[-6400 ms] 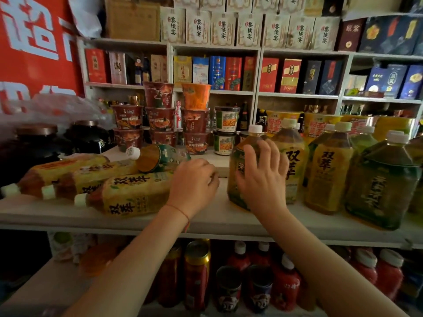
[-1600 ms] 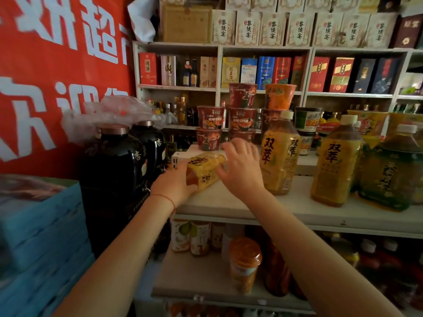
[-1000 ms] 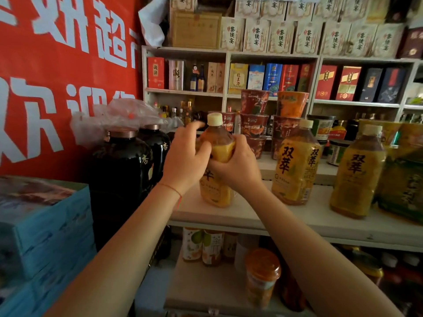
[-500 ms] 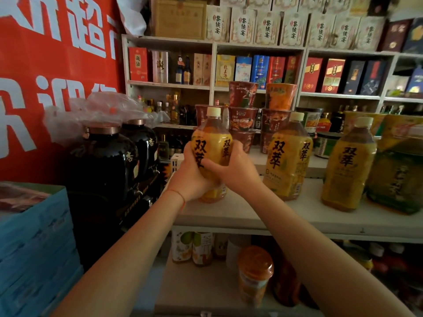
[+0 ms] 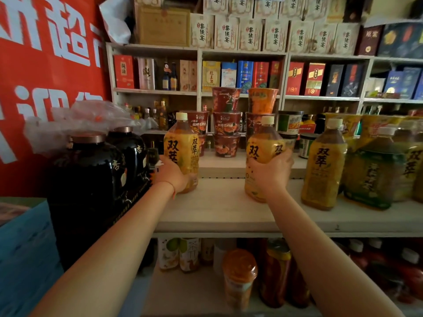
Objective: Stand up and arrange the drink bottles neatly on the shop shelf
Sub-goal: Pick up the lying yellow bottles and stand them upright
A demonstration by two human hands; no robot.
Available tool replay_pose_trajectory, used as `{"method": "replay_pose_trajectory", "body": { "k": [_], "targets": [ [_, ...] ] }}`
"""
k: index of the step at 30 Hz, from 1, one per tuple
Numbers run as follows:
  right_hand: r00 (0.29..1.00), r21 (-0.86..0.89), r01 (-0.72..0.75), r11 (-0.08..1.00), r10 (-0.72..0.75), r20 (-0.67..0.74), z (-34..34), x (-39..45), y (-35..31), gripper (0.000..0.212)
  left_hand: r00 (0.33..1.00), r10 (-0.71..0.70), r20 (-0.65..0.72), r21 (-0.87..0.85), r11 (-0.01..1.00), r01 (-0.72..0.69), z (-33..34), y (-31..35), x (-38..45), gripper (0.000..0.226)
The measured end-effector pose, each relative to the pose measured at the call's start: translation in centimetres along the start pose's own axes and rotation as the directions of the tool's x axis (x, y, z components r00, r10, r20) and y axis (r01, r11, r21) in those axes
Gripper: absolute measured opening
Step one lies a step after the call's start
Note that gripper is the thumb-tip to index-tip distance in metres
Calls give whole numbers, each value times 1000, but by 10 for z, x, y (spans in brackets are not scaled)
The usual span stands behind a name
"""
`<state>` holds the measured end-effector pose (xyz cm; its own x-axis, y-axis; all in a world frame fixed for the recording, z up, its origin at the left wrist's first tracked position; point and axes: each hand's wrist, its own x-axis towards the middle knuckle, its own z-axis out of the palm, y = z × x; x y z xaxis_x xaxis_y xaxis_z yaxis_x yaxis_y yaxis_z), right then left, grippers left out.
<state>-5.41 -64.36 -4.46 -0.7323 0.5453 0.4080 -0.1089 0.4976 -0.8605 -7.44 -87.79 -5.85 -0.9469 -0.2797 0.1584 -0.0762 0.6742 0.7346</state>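
Two yellow-labelled tea bottles with white caps stand upright on the pale shop shelf (image 5: 219,211). My left hand (image 5: 170,173) grips the lower part of the left bottle (image 5: 182,147) at the shelf's left end. My right hand (image 5: 272,173) wraps around the middle of the second bottle (image 5: 263,149), a forearm's width to the right. A third yellow bottle (image 5: 324,165) stands upright just right of it, then a larger green-labelled bottle (image 5: 373,172). Both hands hold their bottles with the bases on or just at the shelf.
Two black ceramic jars (image 5: 91,170) under clear plastic stand left of the shelf end. Stacked instant-noodle cups (image 5: 226,122) sit on a raised ledge behind the bottles. Canned and bottled drinks (image 5: 239,275) fill the lower shelf. Blue boxes (image 5: 25,252) lie at lower left.
Both hands held one bottle upright half a second ago. Now my right hand has let go of it and gripped the neighbouring bottle to the right; my left hand stays on the first bottle.
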Motion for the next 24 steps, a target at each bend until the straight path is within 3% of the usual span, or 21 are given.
{"method": "replay_pose_trajectory", "body": {
  "k": [1, 4, 8, 13, 16, 20, 22, 24],
  "targets": [
    [1000, -1, -14, 1000, 14, 26, 0, 2, 1, 97, 999, 12, 34, -7, 1000, -11, -5, 0, 0, 113],
    [991, 0, 0, 1000, 0, 130, 1, 2, -1, 87, 994, 92, 58, -61, 994, -88, -25, -1, -2, 35],
    [967, 42, 59, 997, -68, 244, 16, -16, -12, 74, 993, 101, 59, -99, 991, -95, -35, -2, -18, 16],
    [894, 128, 117, 985, -161, 419, 36, -49, -30, 75, 985, 154, 82, -234, 963, -131, -35, -10, -28, 34],
    [853, 102, 180, 978, -207, 478, 38, -60, -40, 79, 991, 127, 36, -338, 935, -107, -37, -9, -35, 24],
    [781, 4, 322, 947, -268, 564, 18, -60, -38, 58, 961, 187, -202, -405, 878, -256, -25, 12, -48, 34],
    [822, -59, 430, 901, -363, 439, 4, -52, -30, 50, 880, 286, -379, -414, 798, -437, -15, 29, -56, 42],
    [872, -141, 486, 862, -467, 149, -15, -40, -19, 51, 770, 408, -491, -243, 785, -570, -2, 44, -61, 65]
  ]
}}
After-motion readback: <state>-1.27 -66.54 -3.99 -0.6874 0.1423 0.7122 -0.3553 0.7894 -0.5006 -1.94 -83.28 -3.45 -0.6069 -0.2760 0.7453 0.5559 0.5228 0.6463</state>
